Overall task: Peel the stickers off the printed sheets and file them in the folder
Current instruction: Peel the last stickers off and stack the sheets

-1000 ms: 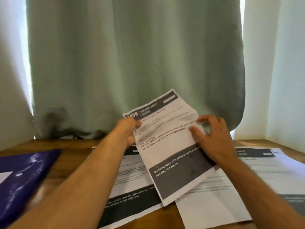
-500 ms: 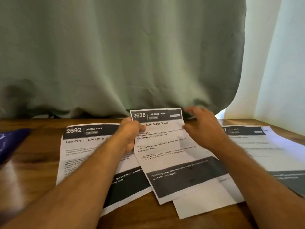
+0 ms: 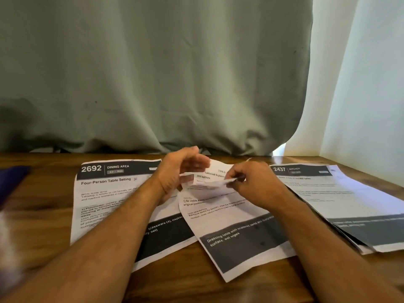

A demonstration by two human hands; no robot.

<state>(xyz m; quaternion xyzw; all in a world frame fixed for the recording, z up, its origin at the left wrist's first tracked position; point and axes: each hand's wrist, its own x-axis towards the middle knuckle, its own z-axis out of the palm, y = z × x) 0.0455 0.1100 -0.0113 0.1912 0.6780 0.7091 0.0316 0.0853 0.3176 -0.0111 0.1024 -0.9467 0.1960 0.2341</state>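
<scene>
A grey-green curtain hangs behind your wooden table; the purple folder lies at its left edge, contents unseen. Three printed sheets lie side by side: "2692 DINING AREA", the "Dressing table" sheet in the middle, "2437 KITCHEN". Your right hand pinches the middle sheet's folded-over top strip. Your left hand curls loosely beside it; I cannot tell its grip.

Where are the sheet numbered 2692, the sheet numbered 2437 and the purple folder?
2692 sheet point(image 3: 105, 193): head view, white upper half.
2437 sheet point(image 3: 341, 193): head view, white middle.
Purple folder point(image 3: 13, 180): head view, visible corner.
</scene>
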